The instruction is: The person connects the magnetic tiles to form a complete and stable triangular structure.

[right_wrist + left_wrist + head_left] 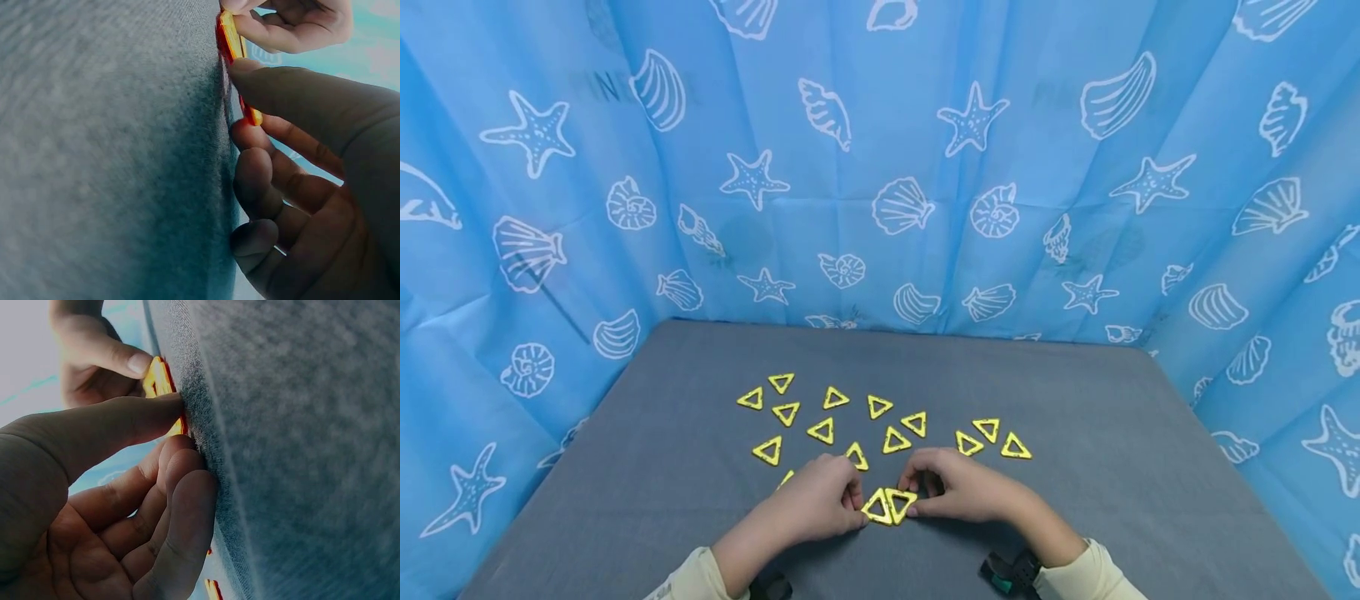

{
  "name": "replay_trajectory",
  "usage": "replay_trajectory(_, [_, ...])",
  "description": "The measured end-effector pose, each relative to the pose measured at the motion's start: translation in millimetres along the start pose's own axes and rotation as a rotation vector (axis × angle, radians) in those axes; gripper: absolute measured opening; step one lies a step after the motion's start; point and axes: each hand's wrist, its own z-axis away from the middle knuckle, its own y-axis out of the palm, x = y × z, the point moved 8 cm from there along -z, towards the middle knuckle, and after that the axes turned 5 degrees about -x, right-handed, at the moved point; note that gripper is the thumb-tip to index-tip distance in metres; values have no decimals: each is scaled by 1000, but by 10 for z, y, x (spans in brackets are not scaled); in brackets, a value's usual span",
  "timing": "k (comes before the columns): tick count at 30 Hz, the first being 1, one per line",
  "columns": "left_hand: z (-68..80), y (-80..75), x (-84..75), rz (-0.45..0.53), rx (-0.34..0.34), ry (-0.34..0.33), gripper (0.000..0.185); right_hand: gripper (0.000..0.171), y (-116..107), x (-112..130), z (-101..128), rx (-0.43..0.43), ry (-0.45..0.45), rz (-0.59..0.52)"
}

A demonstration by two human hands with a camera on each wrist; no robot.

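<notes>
Left hand (820, 500) down on the grey bench (647, 467), fingers curled, thumb and fingertips pinching the outer edge of the left yellow triangle (876, 507). Seen from the left wrist, thumb (134, 422) laid along the tile's rim, remaining fingers (181, 506) folded against the felt-like cover.

Just right of that hand, the two joined tiles: left yellow triangle point up, right yellow triangle (900, 502) point down, touching along one shared side, flat on the bench near its front edge.

Right of the pair, right hand (958, 490) mirrored, fingers curled, pinching the outer edge of the right yellow triangle. From the right wrist, thumb (294, 94) pressing on the tile's rim, yellow face with a red-orange edge showing.

Behind the pair, toward the far side of the bench, loose yellow triangles (822, 430) scattered in a rough band, most apart from one another. One more tile (786, 478) partly hidden just left of the left hand. Around the bench on three sides, blue curtain (880, 167) printed with white shells and starfish.

Judged from the look: thin, stiff, hollow plastic frames, light, likely to skid less on the fuzzy cover than on a bare top. Best taken by the outer edges or a corner, between thumb and fingertip; too flat for lifting from above without first tipping one side up.
</notes>
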Motion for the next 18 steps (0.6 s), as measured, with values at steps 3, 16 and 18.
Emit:
replay_trajectory(3, [-3, 11, 15, -3, -2, -5, 23, 16, -1, 11, 7, -14, -16, -13])
replay_trajectory(16, [13, -15, -10, 3, 5, -17, 23, 20, 29, 98, -29, -64, -83, -82])
replay_trajectory(18, [15, -14, -4, 5, 7, -18, 23, 20, 34, 100, -32, -71, -84, -80])
